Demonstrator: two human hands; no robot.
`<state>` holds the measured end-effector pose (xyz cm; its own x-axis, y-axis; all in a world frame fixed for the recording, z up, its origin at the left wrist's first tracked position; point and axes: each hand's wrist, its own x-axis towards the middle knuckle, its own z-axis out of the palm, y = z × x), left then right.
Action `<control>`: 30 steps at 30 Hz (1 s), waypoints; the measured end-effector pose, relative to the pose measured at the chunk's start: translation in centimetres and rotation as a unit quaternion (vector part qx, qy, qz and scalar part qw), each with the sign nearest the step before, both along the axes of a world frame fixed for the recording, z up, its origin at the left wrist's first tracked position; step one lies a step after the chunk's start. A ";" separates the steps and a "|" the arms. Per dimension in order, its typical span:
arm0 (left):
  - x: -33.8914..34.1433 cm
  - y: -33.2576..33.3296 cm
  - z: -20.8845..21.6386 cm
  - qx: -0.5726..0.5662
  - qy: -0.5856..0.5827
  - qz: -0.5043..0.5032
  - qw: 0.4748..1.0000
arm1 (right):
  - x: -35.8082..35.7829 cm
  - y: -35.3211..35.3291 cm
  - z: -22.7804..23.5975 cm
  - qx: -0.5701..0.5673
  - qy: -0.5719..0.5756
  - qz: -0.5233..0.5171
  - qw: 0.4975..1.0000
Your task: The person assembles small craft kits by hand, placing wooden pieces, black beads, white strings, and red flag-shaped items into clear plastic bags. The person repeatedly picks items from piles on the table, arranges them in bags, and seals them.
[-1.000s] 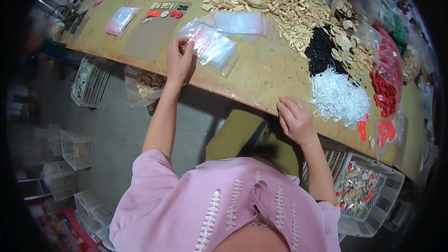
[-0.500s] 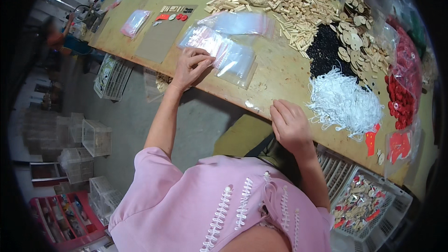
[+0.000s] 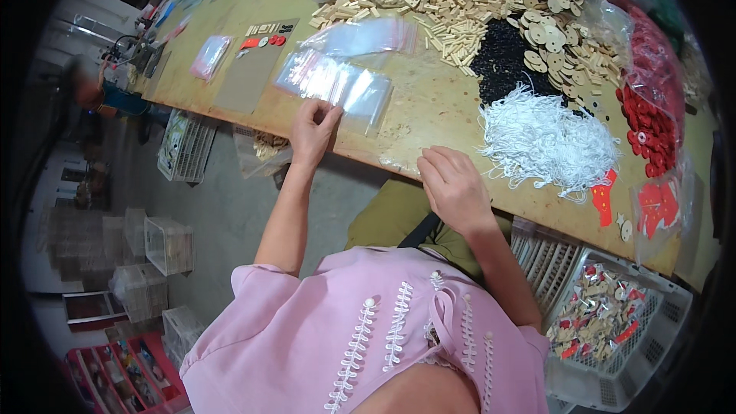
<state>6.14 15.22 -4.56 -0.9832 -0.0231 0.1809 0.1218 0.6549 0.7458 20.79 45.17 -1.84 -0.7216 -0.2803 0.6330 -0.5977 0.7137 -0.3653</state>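
Note:
My left hand (image 3: 313,136) is at the near edge of a spread of clear plastic bags (image 3: 366,96), its thumb and forefinger pinched together at their border. Whether a bag is caught between the fingertips does not show. Over the table's front edge, my right hand (image 3: 458,193) has its fingers bent and pressed together; anything inside them is hidden. To the right of it lies a heap of white string loops (image 3: 548,138). Behind the string are small black pieces (image 3: 502,60), round wooden discs (image 3: 548,34) and short wooden sticks (image 3: 452,38).
A brown board (image 3: 249,77) with a row of sample parts lies left of the bags, beside another bag stack (image 3: 211,57). Red pieces (image 3: 648,134) and red cutouts (image 3: 658,205) are at the right. Below the table stands a white crate (image 3: 665,314) of packed parts. A person (image 3: 115,96) is at far left.
The view has shifted, so the table things sit further left. My left hand stays at the bags, its fingertips now at their near edge. My right hand remains by the table edge.

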 end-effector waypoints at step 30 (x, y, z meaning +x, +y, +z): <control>20.1 7.9 -3.6 0.067 0.115 -0.450 0.883 | 15.1 -4.0 -4.0 -0.618 -0.479 -0.065 0.620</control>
<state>26.25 23.08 -8.12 -0.5524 0.7119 0.4338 0.7062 0.1231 0.6972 35.85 41.17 -5.86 -0.8980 0.0918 -0.4302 0.3495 -0.4450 -0.8245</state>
